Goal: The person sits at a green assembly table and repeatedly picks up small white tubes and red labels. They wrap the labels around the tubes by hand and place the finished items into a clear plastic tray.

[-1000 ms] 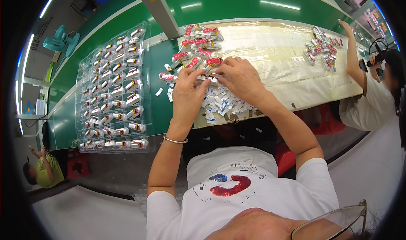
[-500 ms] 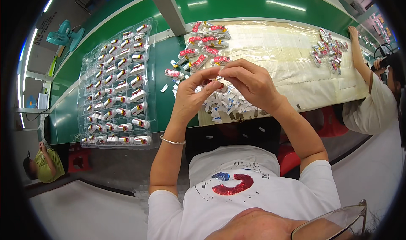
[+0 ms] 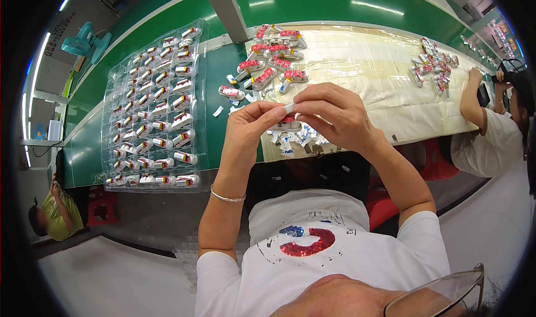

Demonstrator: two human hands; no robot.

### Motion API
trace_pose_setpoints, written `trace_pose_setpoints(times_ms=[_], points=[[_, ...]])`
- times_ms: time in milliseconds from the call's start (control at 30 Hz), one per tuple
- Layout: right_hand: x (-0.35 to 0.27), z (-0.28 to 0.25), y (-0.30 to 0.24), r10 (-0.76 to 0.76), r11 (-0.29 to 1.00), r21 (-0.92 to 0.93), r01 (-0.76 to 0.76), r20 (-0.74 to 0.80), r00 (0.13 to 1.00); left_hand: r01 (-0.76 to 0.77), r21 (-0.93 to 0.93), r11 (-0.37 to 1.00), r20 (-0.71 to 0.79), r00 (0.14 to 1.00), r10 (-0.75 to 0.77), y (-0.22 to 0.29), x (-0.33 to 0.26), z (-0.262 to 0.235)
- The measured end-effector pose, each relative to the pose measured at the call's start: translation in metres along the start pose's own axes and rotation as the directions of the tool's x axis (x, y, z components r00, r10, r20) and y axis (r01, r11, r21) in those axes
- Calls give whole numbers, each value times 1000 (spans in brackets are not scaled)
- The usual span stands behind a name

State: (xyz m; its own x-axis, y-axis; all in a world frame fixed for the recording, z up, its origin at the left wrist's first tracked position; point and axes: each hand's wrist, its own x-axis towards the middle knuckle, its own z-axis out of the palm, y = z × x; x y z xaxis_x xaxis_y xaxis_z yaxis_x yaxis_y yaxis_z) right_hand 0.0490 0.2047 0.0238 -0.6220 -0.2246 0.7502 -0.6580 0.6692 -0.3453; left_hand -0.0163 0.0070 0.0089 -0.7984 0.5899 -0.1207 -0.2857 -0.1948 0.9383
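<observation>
Above the near edge of the table, my left hand (image 3: 249, 128) and my right hand (image 3: 336, 115) meet with fingertips closed. Between them they pinch a small white piece (image 3: 289, 108), partly covered by the fingers. Just below the fingertips shows a red-and-white item (image 3: 288, 125) in a clear rounded shell; whether fingers also hold it, I cannot tell. Under it lies a heap of small white paper scraps (image 3: 306, 136) with blue marks. Beyond my hands sit several similar red-and-white packed items (image 3: 264, 78), some with small white, yellow-tipped pieces beside them.
To the left, a large clear plastic tray (image 3: 201, 43) carries rows of small white-and-red items. A metal post (image 3: 223, 7) rises behind the table. Another pile of packed items (image 3: 432, 65) lies at right, near a co-worker's arm (image 3: 473, 102). A teal fan (image 3: 84, 40) stands far left.
My hands have shifted slightly, and the white piece between the fingertips is more visible. The red-and-white item shows lower, below the fingers. At right, the co-worker's arm has drawn back.
</observation>
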Motion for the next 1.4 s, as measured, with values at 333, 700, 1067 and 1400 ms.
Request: trace_pose_setpoints(times_ms=[333, 700, 1067, 1400], points=[[15, -11, -19, 80, 971, -235, -38, 173, 982, -2, 52, 999, -74, 997, 6, 3, -4, 12], [13, -12, -17, 97, 986, -150, -66, 206, 974, -15, 39, 999, -104, 994, 19, 7, -6, 16], [12, -8, -16, 102, 985, -155, -73, 186, 977, -63, 108, 992, -115, 991, 75, 12, -7, 22], [12, -3, -15, 180, 984, -34, -178, 67, 981, -80, 75, 994, -98, 991, 87, 13, -8, 21]])
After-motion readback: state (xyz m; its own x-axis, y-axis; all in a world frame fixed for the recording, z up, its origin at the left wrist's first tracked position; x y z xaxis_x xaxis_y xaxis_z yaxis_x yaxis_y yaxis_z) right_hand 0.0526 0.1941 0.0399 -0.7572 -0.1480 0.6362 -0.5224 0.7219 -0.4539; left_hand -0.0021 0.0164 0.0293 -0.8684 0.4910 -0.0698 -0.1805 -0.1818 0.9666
